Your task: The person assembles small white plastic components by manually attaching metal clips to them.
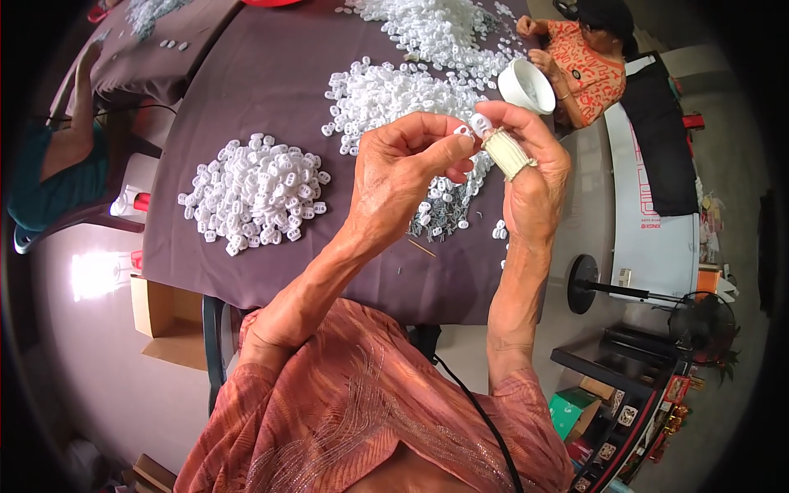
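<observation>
Above the dark-covered table [271,99] my two hands meet. My left hand [403,164] pinches a small white plastic piece [463,131] with holes between thumb and fingertips. Close beside it, my right hand [538,164] grips another white oval piece [480,124] at its fingertips. A cream ribbed cloth sleeve [508,154] wraps a digit of the right hand. Whether the two pieces touch, I cannot tell. Below the hands lies a heap of small grey metal pins [448,207], partly hidden by my left hand. Behind them spreads a big heap of white pieces [386,94].
A separate pile of white pieces [255,193] lies on the left. Across the table, a person in an orange patterned shirt [588,70] sits by a white bowl [526,86]. Another person [66,172] sits far left. A thin stick [422,247] lies near me; a fan [699,324] stands right.
</observation>
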`<state>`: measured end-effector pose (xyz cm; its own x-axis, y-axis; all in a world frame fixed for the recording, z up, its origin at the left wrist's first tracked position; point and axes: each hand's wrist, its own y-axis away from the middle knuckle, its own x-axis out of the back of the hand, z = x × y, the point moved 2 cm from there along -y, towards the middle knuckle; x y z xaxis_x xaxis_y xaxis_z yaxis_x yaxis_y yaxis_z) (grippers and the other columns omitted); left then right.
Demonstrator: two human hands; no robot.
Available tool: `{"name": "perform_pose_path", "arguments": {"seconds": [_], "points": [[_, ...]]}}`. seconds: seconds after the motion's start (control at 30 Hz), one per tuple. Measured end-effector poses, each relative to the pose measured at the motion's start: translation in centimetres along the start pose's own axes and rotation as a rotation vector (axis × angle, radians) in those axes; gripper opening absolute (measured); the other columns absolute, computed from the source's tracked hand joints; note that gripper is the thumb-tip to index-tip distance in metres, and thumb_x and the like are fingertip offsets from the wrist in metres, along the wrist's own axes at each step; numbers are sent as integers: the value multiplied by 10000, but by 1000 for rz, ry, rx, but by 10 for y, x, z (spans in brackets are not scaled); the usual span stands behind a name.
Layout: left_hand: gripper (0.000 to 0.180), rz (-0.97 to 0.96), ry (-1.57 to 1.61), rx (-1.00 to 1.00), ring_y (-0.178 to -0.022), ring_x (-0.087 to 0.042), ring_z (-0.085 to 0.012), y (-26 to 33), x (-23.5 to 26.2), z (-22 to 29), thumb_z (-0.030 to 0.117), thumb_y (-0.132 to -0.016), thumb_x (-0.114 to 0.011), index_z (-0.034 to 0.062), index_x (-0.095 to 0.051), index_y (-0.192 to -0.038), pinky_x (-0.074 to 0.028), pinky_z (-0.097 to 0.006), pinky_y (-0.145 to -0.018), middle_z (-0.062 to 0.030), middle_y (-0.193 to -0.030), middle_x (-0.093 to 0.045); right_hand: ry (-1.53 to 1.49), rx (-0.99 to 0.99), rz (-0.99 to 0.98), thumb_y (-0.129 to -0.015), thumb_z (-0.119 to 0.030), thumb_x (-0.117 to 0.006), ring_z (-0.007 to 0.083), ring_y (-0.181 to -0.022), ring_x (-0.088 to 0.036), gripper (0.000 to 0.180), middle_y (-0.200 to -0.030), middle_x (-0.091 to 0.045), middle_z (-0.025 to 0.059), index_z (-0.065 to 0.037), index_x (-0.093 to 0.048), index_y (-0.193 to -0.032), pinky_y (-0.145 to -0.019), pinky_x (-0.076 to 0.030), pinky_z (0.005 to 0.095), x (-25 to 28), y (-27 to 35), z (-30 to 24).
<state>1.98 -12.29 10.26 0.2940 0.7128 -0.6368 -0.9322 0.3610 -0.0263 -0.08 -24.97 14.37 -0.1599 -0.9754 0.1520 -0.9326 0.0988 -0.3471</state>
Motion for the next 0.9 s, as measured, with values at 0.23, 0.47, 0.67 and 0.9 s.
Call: {"name": "perform_pose_path", "arguments": {"seconds": [0.23, 0.47, 0.67, 0.9], "points": [[143, -2, 41, 20, -662, -582, -146, 0, 1, -2, 74, -783, -592, -37, -590, -874, -474, -262, -630, -112, -788, -625, 2, -34, -19, -748, 29, -492, 115, -837, -544, 264, -905, -593, 82, 62, -572, -997, -789, -408, 231, 1, 2, 0], [147, -5, 39, 24, -677, -593, -154, 0, 2, -3, 76, -784, -591, -33, -588, -882, -483, -267, -638, -105, -779, -621, -1, -45, -5, -747, 37, -486, 104, -812, -545, 265, -890, -594, 80, 62, -574, -995, -761, -411, 215, -1, 3, 0], [152, 9, 25, 34, -673, -598, -153, 0, 3, -3, 84, -792, -603, -29, -589, -892, -489, -261, -645, -100, -780, -622, 58, -19, 5, -740, 51, -469, 93, -777, -547, 279, -869, -593, 67, 47, -583, -995, -721, -419, 200, -3, 4, 0], [173, -7, 52, 32, -682, -605, -166, -1, 3, -4, 89, -783, -625, -37, -592, -897, -499, -271, -652, -107, -781, -624, 197, 65, -7, -711, 69, -455, 82, -733, -541, 299, -825, -587, 40, 22, -600, -967, -663, -426, 197, -1, 3, 0]]}}
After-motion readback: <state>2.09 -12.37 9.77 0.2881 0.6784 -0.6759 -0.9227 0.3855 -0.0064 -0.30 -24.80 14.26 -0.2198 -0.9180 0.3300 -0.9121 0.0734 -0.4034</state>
